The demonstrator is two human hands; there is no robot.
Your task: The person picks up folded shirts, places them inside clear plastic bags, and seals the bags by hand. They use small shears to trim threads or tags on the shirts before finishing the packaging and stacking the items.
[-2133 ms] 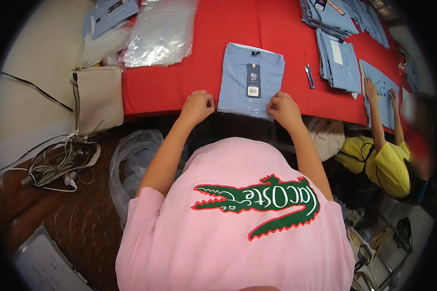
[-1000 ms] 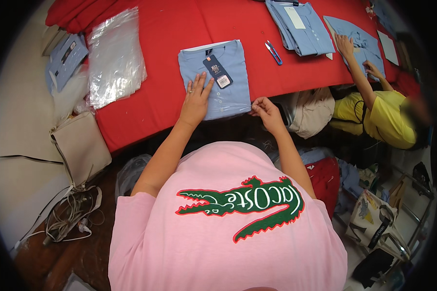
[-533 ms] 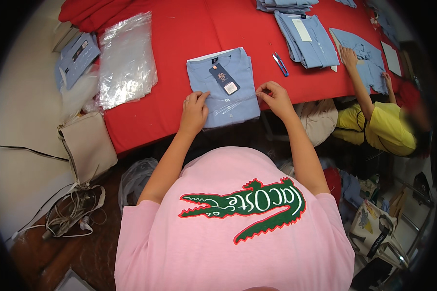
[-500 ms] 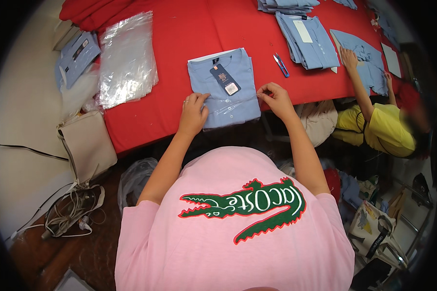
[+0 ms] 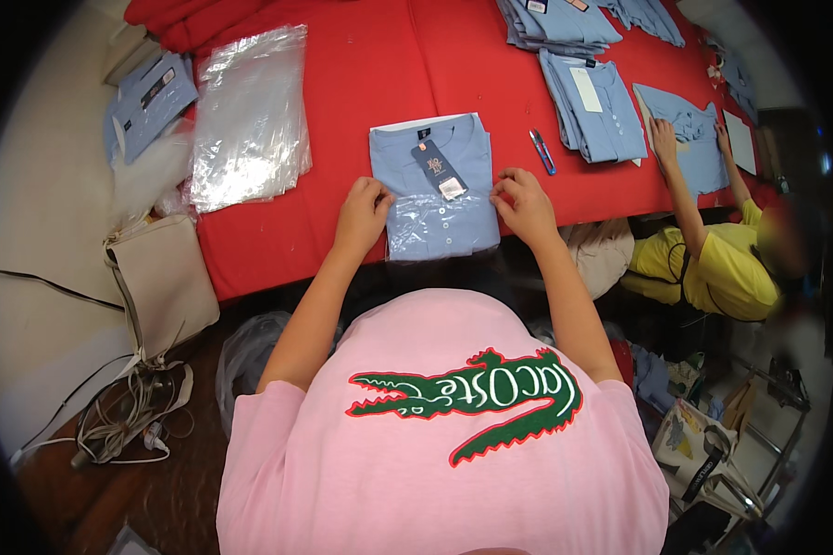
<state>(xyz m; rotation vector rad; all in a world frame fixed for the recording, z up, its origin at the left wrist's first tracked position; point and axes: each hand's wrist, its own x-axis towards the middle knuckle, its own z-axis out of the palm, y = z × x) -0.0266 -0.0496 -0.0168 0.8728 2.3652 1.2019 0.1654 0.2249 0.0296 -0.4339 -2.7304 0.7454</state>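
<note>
A folded light blue shirt (image 5: 403,165) lies in front of me at the table's near edge, with white backing showing behind its collar. A dark hang tag (image 5: 438,168) rests on its chest. A clear plastic bag (image 5: 426,233) covers the shirt's lower half, its upper edge running across below the tag. At the left side of the shirt, my left hand (image 5: 361,213) pinches the bag's edge with its fingers closed. Opposite, my right hand (image 5: 525,203) holds the bag's other side between thumb and fingers.
Flat clear bags (image 5: 250,120) are stacked on the red tablecloth (image 5: 361,74) at left, beside a packed shirt (image 5: 153,106). Blue snips (image 5: 542,153) and folded shirts (image 5: 592,106) lie to the right. There a co-worker in yellow (image 5: 713,268) handles a blue garment (image 5: 685,116).
My left hand has shifted from the shirt's front out to its left edge. My right hand stays at the right edge. The whole view has moved slightly, showing more of the table's far side.
</note>
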